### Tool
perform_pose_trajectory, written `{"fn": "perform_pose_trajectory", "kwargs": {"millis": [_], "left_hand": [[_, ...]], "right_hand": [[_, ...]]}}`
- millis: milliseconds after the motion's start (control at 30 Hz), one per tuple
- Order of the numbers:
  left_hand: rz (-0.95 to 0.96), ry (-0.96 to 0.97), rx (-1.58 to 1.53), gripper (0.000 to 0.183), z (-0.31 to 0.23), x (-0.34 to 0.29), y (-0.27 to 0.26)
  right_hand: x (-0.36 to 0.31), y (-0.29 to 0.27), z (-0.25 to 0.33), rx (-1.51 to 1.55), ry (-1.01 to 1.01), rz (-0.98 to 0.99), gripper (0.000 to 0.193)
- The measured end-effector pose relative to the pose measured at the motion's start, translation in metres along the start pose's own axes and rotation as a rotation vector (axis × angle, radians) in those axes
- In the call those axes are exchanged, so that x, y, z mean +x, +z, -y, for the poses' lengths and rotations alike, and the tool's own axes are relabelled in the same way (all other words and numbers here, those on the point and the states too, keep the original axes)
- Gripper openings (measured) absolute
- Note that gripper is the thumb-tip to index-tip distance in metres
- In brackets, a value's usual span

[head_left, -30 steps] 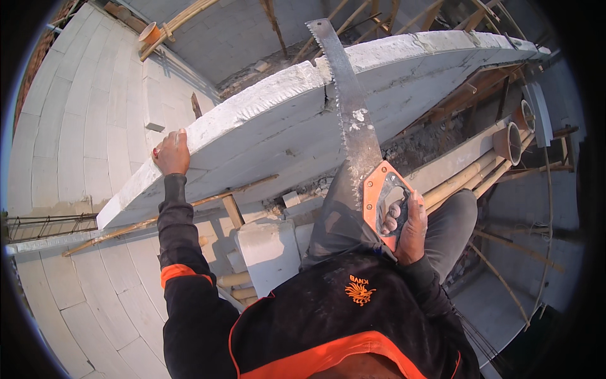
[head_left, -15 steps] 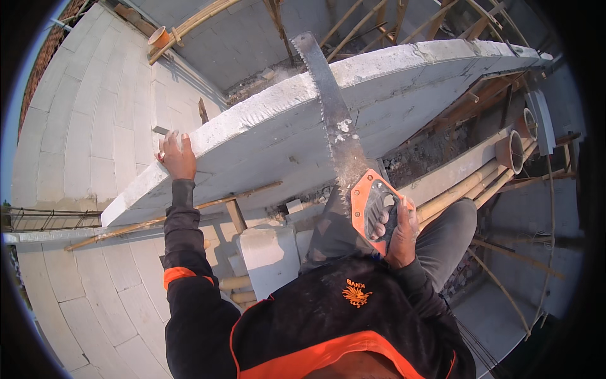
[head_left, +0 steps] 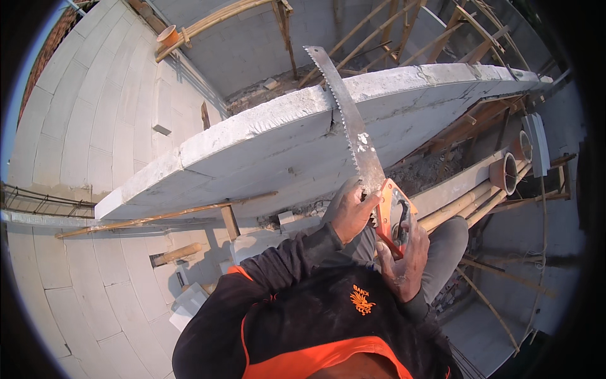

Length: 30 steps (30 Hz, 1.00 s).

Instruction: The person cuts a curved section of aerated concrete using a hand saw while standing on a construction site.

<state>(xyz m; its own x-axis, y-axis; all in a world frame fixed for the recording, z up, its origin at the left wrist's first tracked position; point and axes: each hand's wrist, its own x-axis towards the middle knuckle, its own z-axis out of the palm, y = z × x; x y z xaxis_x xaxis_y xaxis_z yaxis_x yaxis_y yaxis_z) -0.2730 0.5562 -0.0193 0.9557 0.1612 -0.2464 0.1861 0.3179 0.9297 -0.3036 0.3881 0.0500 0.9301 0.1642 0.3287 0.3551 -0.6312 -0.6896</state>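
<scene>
The left hand (head_left: 355, 215) has its fingers clamped on the handsaw (head_left: 355, 129) where the blade (head_left: 366, 151) meets the orange handle (head_left: 387, 201); the right hand (head_left: 410, 262) has fingers loosely apart at that handle. Beyond, the blade slants up across a pale wall (head_left: 252, 148); bamboo poles (head_left: 466, 201) lie rightward.

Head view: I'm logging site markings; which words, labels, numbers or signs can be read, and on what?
Shirt: short orange lettering beside an orange emblem; I leave its wording uncopied.
Saw: no lettering I can make out.
Elsewhere: none I can read.
</scene>
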Motion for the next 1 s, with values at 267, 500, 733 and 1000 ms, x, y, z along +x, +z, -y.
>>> {"fn": "perform_pose_trajectory", "kwargs": {"millis": [267, 500, 733, 1000], "left_hand": [[-0.146, 0.177, 0.313, 0.048, -0.027, 0.000, 0.028], [-0.162, 0.294, 0.366, 0.065, -0.057, -0.012, -0.057], [-1.182, 0.508, 1.323, 0.048, -0.130, -0.031, -0.329], [-1.076, 0.031, 1.635, 0.051, -0.103, -0.020, -0.403]], "right_hand": [[0.024, 0.028, -0.015, -0.349, -0.228, 0.229, 0.069], [0.045, 0.030, -0.022, -0.013, -0.047, 0.250, 0.062], [0.042, 0.024, 0.033, 0.104, -0.344, 0.147, 0.062], [0.043, 0.052, 0.026, -0.039, -0.257, 0.256, 0.057]]}}
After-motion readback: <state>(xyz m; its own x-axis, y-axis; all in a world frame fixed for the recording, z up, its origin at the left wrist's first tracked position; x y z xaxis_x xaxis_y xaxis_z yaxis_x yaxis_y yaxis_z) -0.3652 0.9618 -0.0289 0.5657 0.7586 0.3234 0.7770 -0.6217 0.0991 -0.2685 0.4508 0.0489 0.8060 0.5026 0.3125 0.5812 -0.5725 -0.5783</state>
